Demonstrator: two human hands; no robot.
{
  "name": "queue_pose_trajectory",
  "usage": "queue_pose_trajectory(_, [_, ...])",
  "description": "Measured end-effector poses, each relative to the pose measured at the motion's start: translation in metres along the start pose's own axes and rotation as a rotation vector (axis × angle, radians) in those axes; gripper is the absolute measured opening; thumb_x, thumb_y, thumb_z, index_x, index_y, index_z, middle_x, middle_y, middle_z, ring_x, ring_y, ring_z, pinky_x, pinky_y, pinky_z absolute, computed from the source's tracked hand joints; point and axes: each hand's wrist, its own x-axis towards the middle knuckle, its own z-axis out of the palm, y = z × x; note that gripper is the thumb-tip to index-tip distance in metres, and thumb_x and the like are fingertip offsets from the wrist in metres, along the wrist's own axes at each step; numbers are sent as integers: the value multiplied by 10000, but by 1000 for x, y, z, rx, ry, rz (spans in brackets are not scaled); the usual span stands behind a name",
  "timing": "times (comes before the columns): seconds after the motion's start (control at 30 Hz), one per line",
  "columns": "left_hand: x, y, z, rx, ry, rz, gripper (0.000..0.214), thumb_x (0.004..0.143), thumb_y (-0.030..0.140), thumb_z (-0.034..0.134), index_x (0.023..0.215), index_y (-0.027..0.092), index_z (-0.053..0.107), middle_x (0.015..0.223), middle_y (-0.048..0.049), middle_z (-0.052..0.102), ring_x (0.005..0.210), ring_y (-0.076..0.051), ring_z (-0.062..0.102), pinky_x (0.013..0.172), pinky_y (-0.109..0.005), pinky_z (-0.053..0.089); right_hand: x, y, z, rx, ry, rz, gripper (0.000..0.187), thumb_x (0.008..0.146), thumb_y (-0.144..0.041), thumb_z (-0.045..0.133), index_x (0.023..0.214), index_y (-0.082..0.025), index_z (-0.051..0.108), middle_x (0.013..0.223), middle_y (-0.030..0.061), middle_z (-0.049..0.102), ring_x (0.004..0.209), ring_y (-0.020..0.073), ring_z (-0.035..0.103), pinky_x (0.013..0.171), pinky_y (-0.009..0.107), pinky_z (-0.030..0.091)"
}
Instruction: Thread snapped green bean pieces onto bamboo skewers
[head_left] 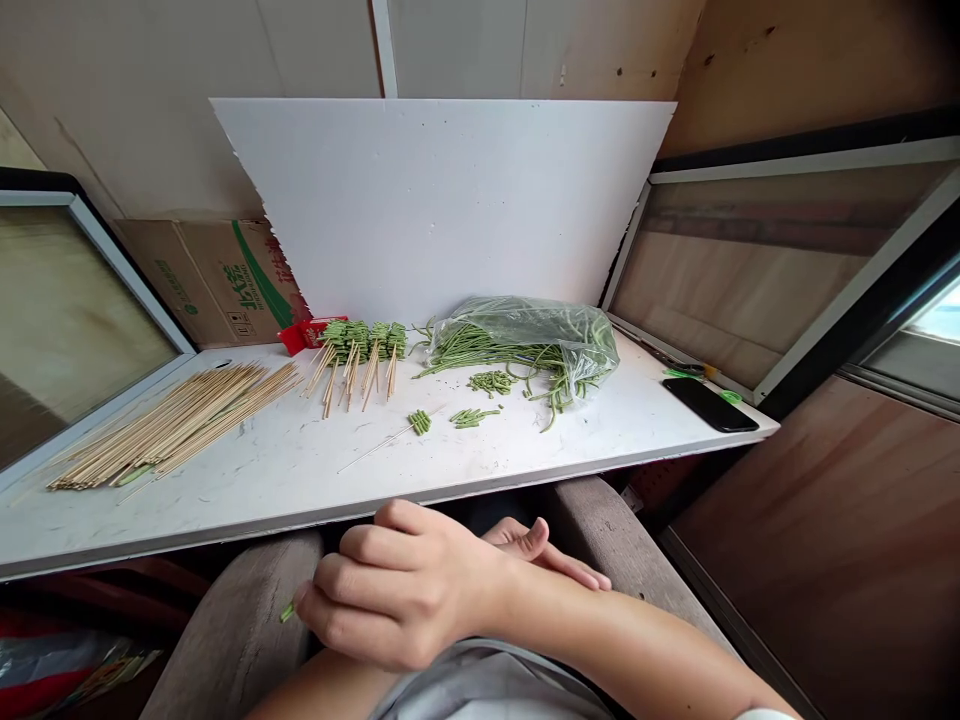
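Note:
My right hand (397, 590) is curled closed above my lap, and a short green bean piece (287, 612) pokes out by its fingers. Crossing beneath it, my left hand (536, 552) has its fingers stretched out, its fingertips against my right forearm. In front of them, a skewer (382, 441) lies on the white table (300, 490) with several bean pieces (420, 423) at its end. Beside it rest a row of cut beans (474, 417) and a small heap of bean pieces (491, 382). Long green beans (487, 348) spill from a clear plastic bag (592, 335).
Bare bamboo skewers (187, 415) are piled at the left. Skewered bean bundles (356, 342) stand by a red packet (300, 335). A black phone (709, 403) lies at the right end. Behind are a white board (450, 200) and a cardboard box (202, 275).

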Motion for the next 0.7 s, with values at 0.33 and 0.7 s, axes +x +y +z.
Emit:
queue_pose_trajectory(0.33, [-19,-11,-11,89,229,71,332,730,510,863,679,187,802,836,-148,791,824,-329,758,707,-406,566,7,-18,-8,48,-53,-209,145,1045,-386,548,1051,-345,686,1007,-20,680,961,119,578,725,222,456])
queue_pose_trajectory(0.7, [12,-21,-7,-93,23,70,556,866,685,628,744,143,665,942,-135,630,785,-213,573,749,-351,419,-1,-9,9,72,4,-19,125,1020,-295,607,958,-236,699,979,1,667,840,119,538,626,282,351])
